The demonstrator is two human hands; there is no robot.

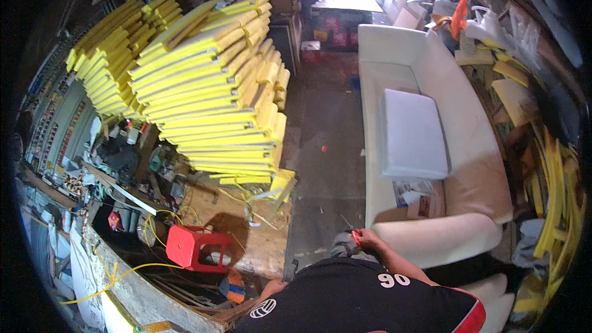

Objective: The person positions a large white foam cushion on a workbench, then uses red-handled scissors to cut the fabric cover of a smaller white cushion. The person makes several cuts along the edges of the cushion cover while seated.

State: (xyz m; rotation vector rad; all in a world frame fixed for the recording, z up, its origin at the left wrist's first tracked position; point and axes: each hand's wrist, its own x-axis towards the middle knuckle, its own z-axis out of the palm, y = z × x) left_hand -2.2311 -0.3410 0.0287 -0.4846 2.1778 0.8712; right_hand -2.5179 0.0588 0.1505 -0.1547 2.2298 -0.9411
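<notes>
My right hand (369,242) is closed around the red handles of a pair of scissors (356,236), whose thin dark blades point away to the upper left. It is beside the rounded near arm of a long cream sofa (441,238). Just left of that hand is grey cloth (343,245), perhaps my trouser leg. Only a small patch of my left arm shows past the black shirt; the left hand itself is hidden. On the sofa seat rests a white rectangular cushion (412,135), with papers (416,198) in front of it.
Tall stacks of yellow-edged foam-padded panels (209,86) stand at the left. Nearer are a red plastic stool (194,250), a yellow hose (139,268) and clutter along a bench edge (154,299). Yellow foam strips (552,197) pile up behind the sofa. A dark floor strip (324,129) runs between.
</notes>
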